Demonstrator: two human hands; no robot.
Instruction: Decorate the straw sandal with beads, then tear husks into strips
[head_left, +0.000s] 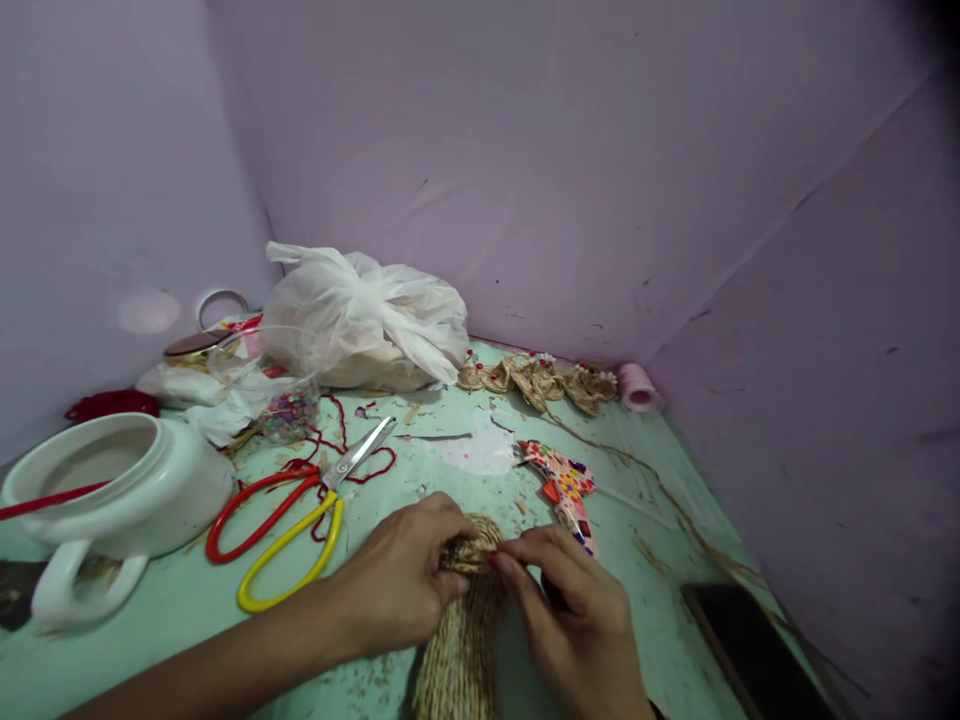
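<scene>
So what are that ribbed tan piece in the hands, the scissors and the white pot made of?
Ribbed tan piece: probably plant fibre, jute-like, matte; its coarse strands show.
Scissors: shiny metal blades by their silvery gleam; the smooth, evenly coloured red and yellow handles look like plastic.
White pot: smooth and lightly glossy, perhaps glazed ceramic, though plastic is possible.

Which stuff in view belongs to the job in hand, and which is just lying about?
In the job:
- tan woven-straw piece, gripped by the left hand, its edge touched by the right hand
- probably, though untouched: red-and-yellow-handled metal scissors, floral-patterned glue gun

Lying about, seemingly:
- round white handled pot
- knotted white plastic bag
- black rectangular phone
</scene>
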